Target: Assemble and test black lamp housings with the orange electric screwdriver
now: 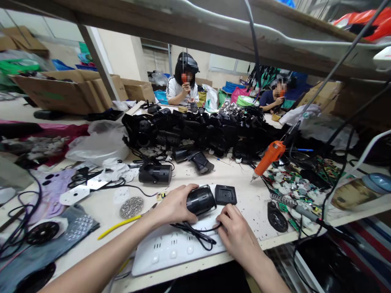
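Observation:
Wrapped around one end of a black cylindrical lamp-like housing (202, 200) is my left hand (177, 205), closed. The housing lies tilted just above a white power strip (165, 254). A looped black cable (200, 236) hangs below it over the strip. My right hand (236, 234), fingers pinched together, grips the plug-side stretch of this cable near the strip's right part; its very end is hidden. A square black block (225, 195) with a recessed centre sits just beyond my right hand. Another black cylindrical housing (155, 174) lies behind my left hand.
An orange electric screwdriver (270, 158) hangs at right, above circuit boards (287, 183). Nearby are a soldering iron (305, 213) and a jar (360, 191). Screws (131, 207) and yellow-handled pliers (119, 227) lie left. Black housings (195, 132) are heaped behind; two people sit beyond.

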Available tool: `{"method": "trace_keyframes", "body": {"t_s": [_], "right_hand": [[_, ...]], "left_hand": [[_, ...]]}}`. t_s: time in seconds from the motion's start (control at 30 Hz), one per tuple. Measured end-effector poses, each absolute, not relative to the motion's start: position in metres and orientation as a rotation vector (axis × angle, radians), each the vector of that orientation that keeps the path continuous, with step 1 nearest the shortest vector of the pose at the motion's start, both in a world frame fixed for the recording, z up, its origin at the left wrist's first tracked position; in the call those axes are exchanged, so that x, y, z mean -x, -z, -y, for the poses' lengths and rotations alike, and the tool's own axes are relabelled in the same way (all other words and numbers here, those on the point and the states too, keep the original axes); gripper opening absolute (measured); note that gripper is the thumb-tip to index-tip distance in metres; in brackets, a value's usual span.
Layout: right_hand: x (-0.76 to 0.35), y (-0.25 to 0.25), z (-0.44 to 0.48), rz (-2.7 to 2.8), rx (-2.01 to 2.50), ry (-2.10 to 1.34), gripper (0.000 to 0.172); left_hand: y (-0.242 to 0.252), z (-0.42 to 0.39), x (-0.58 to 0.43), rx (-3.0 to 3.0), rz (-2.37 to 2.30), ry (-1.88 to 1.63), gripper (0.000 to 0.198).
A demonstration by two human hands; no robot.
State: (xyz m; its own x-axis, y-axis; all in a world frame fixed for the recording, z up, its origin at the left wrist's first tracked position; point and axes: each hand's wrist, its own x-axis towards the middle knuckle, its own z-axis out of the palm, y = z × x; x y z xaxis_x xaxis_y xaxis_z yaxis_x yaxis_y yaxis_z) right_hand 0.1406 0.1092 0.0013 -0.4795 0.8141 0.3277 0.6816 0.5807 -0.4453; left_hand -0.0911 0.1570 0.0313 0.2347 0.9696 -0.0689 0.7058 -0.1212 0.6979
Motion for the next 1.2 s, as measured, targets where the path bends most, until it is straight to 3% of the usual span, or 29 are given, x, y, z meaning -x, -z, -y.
{"method": "trace_keyframes", "body": {"t_s": [0.17,0.4,0.57,0.77,0.9,1.2], "right_hand": [[-0.132,-0.020,-0.129,2.208,1.140,-0.567,0.036],[-0.094,-0.049,-0.145,2.108,1.146,-0.549,0.027],[-0.125,-0.034,-0.140,2.430,1.299,-0.540,0.051],[-0.127,-0.028,-0.141,2.657,1.301,-0.430,0.028],[-0.136,-0.030,-0.137,2.494,1.264,-0.372,0.029],[-0.176,-0.030,-0.098,2.157,1.220,-0.460,0.012]], "left_hand": [[-0.026,-0.147,0.091,-1.687,-1.757,-0.884,0.085],[-0.021,-0.138,0.079,-1.478,-1.771,-1.036,0.084],[-0.023,-0.133,0.081,-1.171,-1.680,-1.016,0.085],[-0.027,-0.132,0.076,-0.727,-1.402,-1.084,0.064],[-0.030,-0.130,0.081,-0.544,-1.234,-1.068,0.054],[-0.042,-0.124,0.065,-0.422,-1.025,-0.952,0.058]]}}
